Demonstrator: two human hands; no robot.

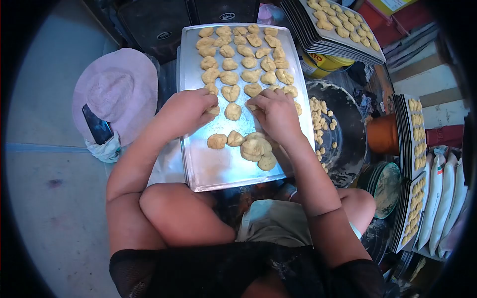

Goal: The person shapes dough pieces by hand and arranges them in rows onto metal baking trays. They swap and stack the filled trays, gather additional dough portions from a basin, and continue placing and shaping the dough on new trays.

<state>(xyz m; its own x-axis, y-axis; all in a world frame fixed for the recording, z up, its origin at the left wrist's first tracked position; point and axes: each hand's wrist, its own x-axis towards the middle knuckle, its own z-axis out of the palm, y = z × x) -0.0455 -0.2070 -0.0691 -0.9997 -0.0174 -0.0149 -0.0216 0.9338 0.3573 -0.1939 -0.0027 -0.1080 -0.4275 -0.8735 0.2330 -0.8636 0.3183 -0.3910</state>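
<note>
Left side: grey floor (47, 198), a thin blue line (44, 148) across it, dark smudges below the line. Pale pink brimmed hat (112, 84), crown up. Dark-screened phone (98, 126) slanted over its brim; crumpled pale plastic bag (105, 150) at the phone's lower end.

Top: two black panels (153, 30) side by side, each with a small oval badge. Pink plastic bundle (271, 14) near them, to the right.

Right side: yellow bucket (334, 63), partly hidden. Orange-brown pot (381, 135). Below it, a green-rimmed round container (387, 184), tilted. Far right: maroon cloth (445, 135) above upright whitish sacks (443, 198).
</note>
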